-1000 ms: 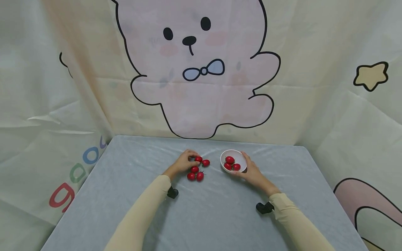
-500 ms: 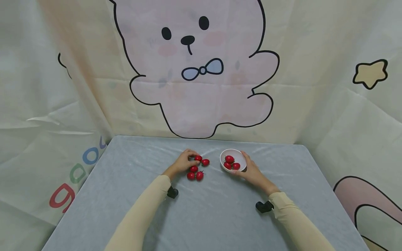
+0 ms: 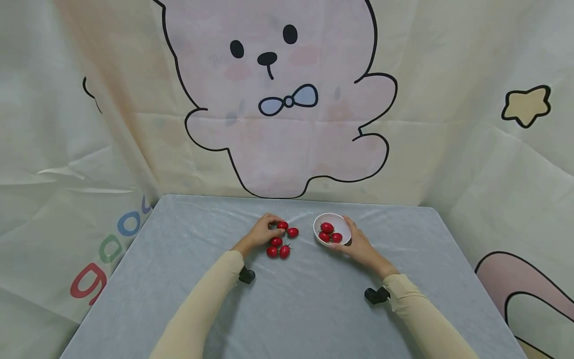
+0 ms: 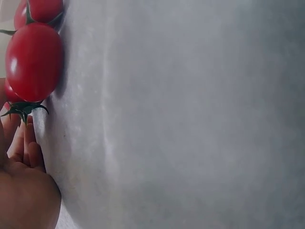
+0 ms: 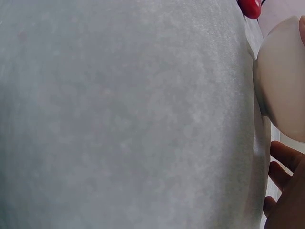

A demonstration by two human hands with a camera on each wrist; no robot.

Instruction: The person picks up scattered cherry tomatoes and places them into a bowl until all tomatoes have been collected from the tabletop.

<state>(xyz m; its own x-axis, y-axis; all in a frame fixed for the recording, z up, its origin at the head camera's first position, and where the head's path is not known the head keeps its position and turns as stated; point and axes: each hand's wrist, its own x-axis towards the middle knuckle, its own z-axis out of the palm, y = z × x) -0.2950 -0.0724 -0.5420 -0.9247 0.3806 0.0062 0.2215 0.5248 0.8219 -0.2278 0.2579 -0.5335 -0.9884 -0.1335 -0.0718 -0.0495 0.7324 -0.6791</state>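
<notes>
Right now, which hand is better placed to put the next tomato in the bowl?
Probably the left hand: it appears to pinch a red tomato near four loose ones. The right hand grips the white bowl, so it seems better suited to steadying that.

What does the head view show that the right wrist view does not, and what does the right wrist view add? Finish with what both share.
Only the head view: the inside of the white bowl with three tomatoes in it, all five loose tomatoes, the left hand with its fingers around one of those, and the cartoon face.

Only the right wrist view: a close side view of the bowl's outer wall, and lower fingers of the right hand.

Both: the bowl, the right hand, a loose tomato and the grey tabletop.
</notes>
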